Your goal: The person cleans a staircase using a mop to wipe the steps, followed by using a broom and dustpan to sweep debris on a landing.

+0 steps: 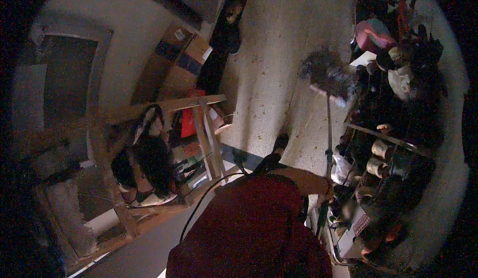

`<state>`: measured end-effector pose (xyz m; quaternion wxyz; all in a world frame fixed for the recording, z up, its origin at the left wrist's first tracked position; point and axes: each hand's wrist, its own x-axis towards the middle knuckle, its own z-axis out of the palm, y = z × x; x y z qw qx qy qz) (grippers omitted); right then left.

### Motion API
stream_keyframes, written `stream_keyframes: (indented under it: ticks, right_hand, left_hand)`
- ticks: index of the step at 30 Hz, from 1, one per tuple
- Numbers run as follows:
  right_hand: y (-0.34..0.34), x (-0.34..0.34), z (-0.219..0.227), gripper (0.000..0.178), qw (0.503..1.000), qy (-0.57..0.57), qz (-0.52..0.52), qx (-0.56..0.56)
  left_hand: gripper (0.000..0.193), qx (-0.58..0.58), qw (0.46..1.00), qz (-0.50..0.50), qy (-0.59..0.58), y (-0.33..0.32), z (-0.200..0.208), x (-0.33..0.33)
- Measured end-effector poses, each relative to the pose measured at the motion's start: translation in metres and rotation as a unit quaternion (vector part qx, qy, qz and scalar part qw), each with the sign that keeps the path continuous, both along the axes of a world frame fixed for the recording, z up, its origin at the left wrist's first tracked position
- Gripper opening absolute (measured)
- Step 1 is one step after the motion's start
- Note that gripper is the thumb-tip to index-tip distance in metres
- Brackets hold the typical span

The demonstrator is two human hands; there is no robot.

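Note:
My left forearm reaches across my red top (pixel 249 223) to the right. At its end my left hand (pixel 324 192) is closed around the long thin handle of a broom (pixel 328 133). The broom's head (pixel 331 76), with a pale bar and dark grey, blurred bristles, lies ahead on the light, speckled floor, close to the cluttered shelves on the right. My right hand does not show. A dark shoe (pixel 281 141) of mine stands on the floor past my left elbow.
At the right, a crowded rack (pixel 388 136) holds shoes, rolls and bags. On the left is a wooden frame (pixel 211 133) with a black and white bag (pixel 152 153). Cardboard boxes (pixel 181 54) stand behind it. A dark cable (pixel 196 206) curves beside me.

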<state>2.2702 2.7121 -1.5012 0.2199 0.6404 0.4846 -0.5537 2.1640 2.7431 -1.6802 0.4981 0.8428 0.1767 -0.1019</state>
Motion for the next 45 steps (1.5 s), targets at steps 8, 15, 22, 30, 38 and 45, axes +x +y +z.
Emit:
stream_keyframes:
  ticks: [8,15,22,30,38,45]
  right_hand:
    - [-0.009,0.026,0.01,0.043,0.996,-0.068,0.036,-0.039]
    - [0.014,0.042,-0.036,0.043,0.957,-0.031,0.285,0.029]
    - [0.175,-0.147,-0.117,0.031,0.965,0.255,0.007,0.059]
    - [0.128,-0.089,-0.252,0.059,0.882,0.44,-0.166,-0.017]
    - [0.101,-0.051,-0.087,0.057,0.996,0.086,0.025,0.016]
    - [0.116,-0.054,-0.06,0.055,0.997,0.055,0.048,0.006]
  left_hand:
    - [0.039,-0.027,0.997,-0.03,-0.059,-0.012,-0.015,0.006]
    - [0.044,0.185,0.941,0.278,0.055,0.067,-0.06,-0.118]
    - [0.07,0.15,0.833,0.521,0.116,0.105,-0.036,-0.245]
    - [0.067,0.152,0.844,0.51,0.066,0.106,-0.016,-0.236]
    - [0.034,0.029,0.973,0.219,0.062,0.099,-0.022,-0.116]
    - [0.044,-0.031,0.988,0.147,0.016,0.102,-0.013,-0.085]
